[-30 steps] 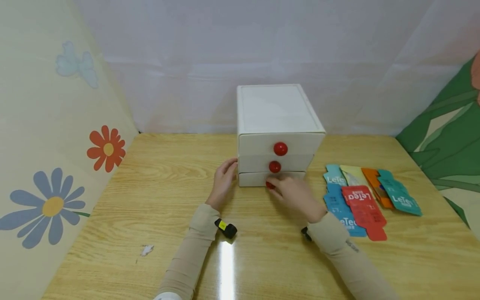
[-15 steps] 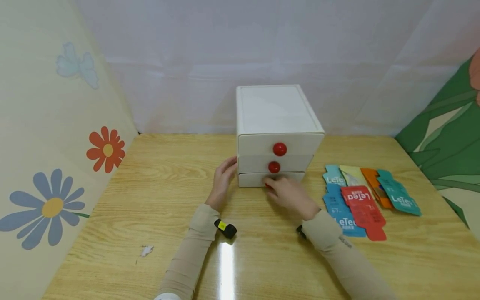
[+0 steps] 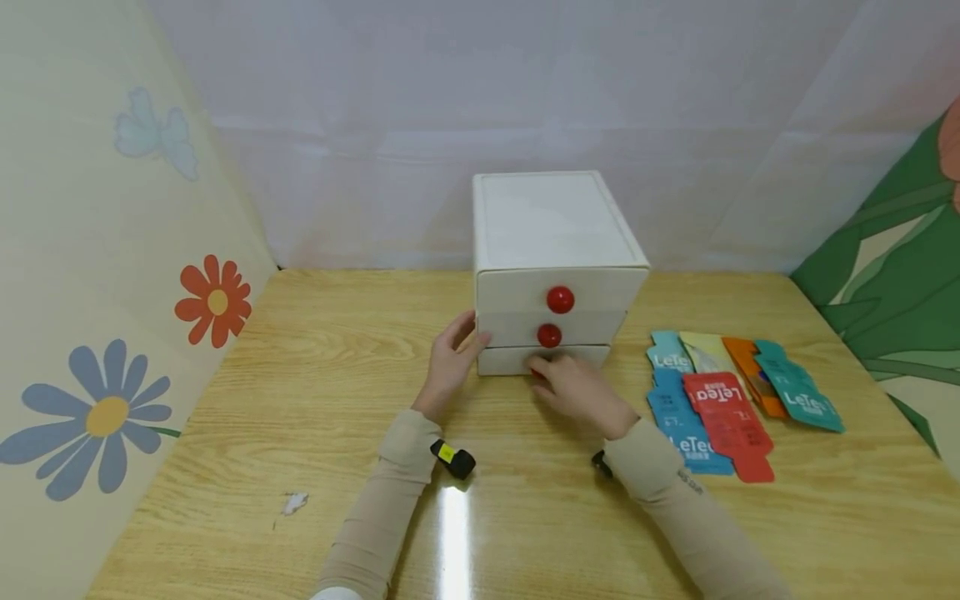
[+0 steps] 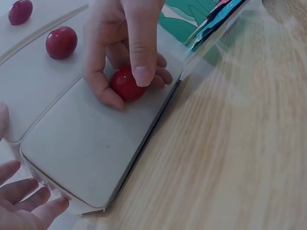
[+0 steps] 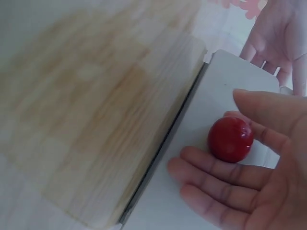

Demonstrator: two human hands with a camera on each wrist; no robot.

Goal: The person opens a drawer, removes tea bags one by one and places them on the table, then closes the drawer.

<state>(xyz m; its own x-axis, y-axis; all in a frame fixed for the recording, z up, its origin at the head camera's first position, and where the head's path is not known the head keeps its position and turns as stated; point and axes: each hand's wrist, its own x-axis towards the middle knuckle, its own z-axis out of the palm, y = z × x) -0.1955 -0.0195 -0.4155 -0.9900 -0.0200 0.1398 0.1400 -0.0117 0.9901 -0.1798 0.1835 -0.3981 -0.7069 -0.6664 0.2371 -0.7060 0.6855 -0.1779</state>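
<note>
A white cabinet [image 3: 555,221] with three drawers stands on the wooden table, a round red knob on each drawer front. My right hand [image 3: 581,392] is at the lowest drawer [image 3: 498,361], its fingers curled around the bottom knob [image 5: 230,139]; from the head view the hand mostly hides that knob. The left wrist view shows the thumb across the knob and a finger on its other side. My left hand [image 3: 447,367] rests against the cabinet's lower left side, fingers extended along it and thumb at the front edge. All the drawers look pushed in.
Right of the cabinet lie flattened LeTea packets: red [image 3: 727,421], blue [image 3: 682,425], teal [image 3: 798,387], orange [image 3: 753,375] and pale yellow [image 3: 708,350]. A white curtain [image 3: 375,133] hangs behind the table. Flower-printed panels [image 3: 105,250] flank it.
My right hand has shifted slightly left, covering more of the bottom knob. My left thumb has come round to the cabinet's front edge. The cabinet and packets stay put.
</note>
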